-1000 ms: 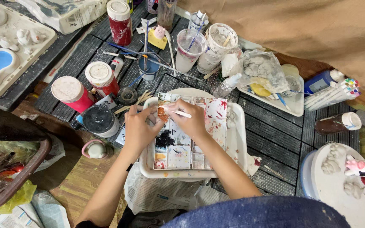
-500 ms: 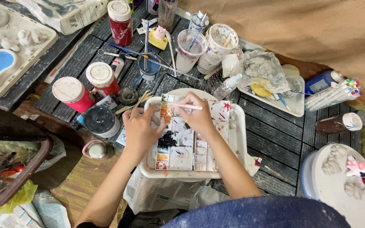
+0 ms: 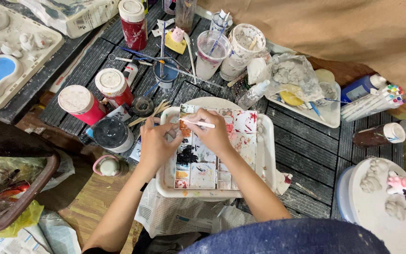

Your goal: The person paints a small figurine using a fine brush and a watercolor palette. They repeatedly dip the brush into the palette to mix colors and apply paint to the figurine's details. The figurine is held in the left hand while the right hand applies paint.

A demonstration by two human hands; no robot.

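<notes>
Head view: both hands are working over a white paint palette (image 3: pixel 254 155) with many small square wells, smeared in red, orange and black, sitting in a white tray on the dark slatted bench (image 3: pixel 306 146). Right hand (image 3: pixel 212 134) is gripping a thin white-handled brush (image 3: pixel 198 123), fingers clenched around it, tip pointing left toward an orange-stained well at the palette's upper left. Left hand (image 3: pixel 155 146) is resting on the palette's left edge, fingers curled at the rim just beside the brush tip; whether they are pinching anything, cannot tell. Two red paint bottles with white caps (image 3: pixel 95 96) are standing just left of the left hand, a black-lidded jar (image 3: pixel 111 134) nearest its wrist. Clear cups holding brushes (image 3: pixel 212 51) are sitting beyond the palette. Marker set (image 3: pixel 374 101) is lying at far right, well apart. Small clay cow figure (image 3: pixel 405 186) is lying on a white round board at lower right. Newspaper is showing under the tray's near edge.
</notes>
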